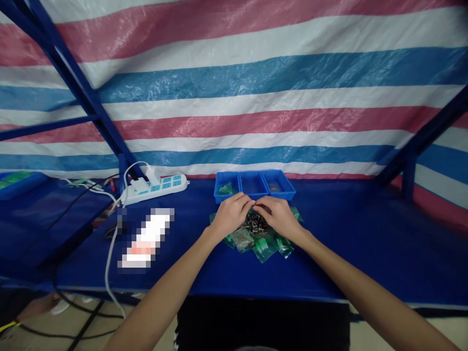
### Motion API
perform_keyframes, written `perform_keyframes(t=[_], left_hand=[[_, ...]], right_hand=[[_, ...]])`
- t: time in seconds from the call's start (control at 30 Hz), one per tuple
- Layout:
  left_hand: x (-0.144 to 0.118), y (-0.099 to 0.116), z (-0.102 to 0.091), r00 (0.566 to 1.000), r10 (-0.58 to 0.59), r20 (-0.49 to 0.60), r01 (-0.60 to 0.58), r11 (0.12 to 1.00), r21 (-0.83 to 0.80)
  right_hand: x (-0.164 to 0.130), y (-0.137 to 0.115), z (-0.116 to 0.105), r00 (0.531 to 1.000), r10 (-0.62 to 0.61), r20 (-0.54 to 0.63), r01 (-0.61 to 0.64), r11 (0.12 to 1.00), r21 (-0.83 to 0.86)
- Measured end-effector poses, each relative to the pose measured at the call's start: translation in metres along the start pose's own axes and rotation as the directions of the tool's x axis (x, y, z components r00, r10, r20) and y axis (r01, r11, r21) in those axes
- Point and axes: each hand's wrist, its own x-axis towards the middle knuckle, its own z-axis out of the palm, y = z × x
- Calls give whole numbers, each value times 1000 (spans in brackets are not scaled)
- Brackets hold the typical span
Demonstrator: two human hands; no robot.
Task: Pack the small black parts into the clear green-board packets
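Note:
My left hand (234, 210) and my right hand (279, 214) meet at their fingertips just in front of a blue divided tray (255, 195). The fingers of both are pinched together, and what they hold, if anything, is too small to make out. Below them lies a heap of small dark and silvery pieces that look like screws (256, 225). Around the heap are several small greenish clear plastic bags (264, 247). One greyish bag (242, 239) lies below my left hand. The tray's left compartment has a green bag (225, 188) in it; small bits lie in the right one.
A white power strip (157, 189) with plugs and cables stands at the back left. A white cable (108, 263) hangs over the table's front edge. Blue frame posts (87, 92) slope up at both sides before a striped tarp (256, 58). Another person's arm (38, 307) shows at lower left.

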Motion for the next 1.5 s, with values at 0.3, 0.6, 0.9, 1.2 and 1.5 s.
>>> perform_keyframes(t=[0.3,0.6,0.9,1.2,1.5], left_hand=[[-1,7,-4,998,20,62,-20,1000,5],[-2,5,0,1000,-14,16,13,1000,22],[-2,5,0,996,61,-63,-61,998,-12],[-1,7,-1,997,61,-53,-58,997,47],[1,-2,-15,995,-67,-68,76,987,140]], right_hand=[[3,-3,-6,991,119,-69,-102,972,213],[3,2,-4,992,124,11,-125,983,132],[3,-3,-5,988,146,54,-152,980,129],[2,3,-3,943,331,35,-297,788,539],[43,3,-17,879,477,-15,-356,675,646]])
